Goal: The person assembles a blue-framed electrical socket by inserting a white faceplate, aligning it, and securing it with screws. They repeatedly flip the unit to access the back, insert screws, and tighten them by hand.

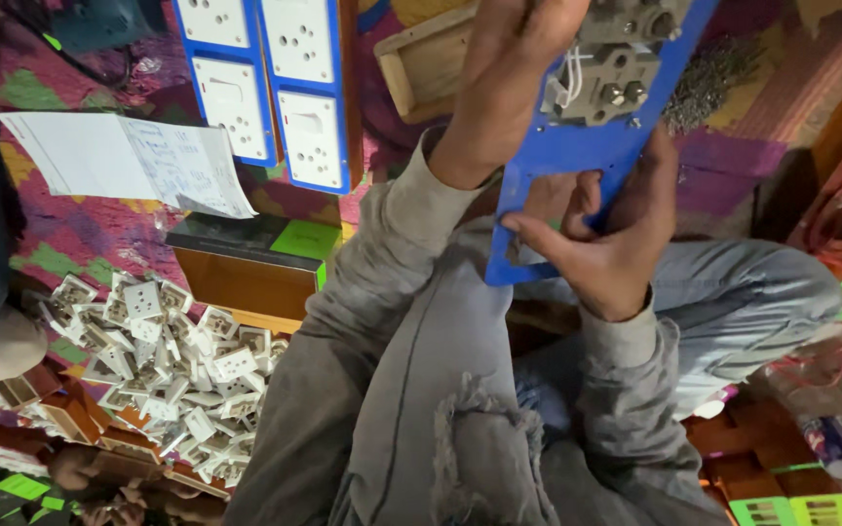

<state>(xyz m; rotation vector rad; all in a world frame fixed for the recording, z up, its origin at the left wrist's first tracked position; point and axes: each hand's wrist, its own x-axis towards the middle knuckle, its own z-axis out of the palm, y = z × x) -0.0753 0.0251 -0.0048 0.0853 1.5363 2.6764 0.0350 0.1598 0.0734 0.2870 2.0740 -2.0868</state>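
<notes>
Patterned floor covering [80, 239], cluttered. Blue switch plate [577, 156] held upright at twelve o'clock over the lap. Left hand [509, 73] grips its upper edge, fingers curled behind, closure not visible. Right hand [611, 244] pinches the lower frame, thumb through the cut-out. Loose white sockets [172, 370] heaped at eight o'clock.

The person wears a loose grey long-sleeved top of soft, sweatshirt-like cloth. Its left sleeve [363, 292] is creased along the forearm and ends in a plain cuff at the wrist; the right sleeve [626, 390] ends in a ribbed cuff and wrinkles toward the elbow. The hem or edge of the top [484, 419] is frayed, with loose threads hanging from the worn fabric. The legs are in pale blue-grey trousers [743, 302], smooth and lightly folded at the knee. Both hands are bare, with no rings, watch or gloves in view.
</notes>
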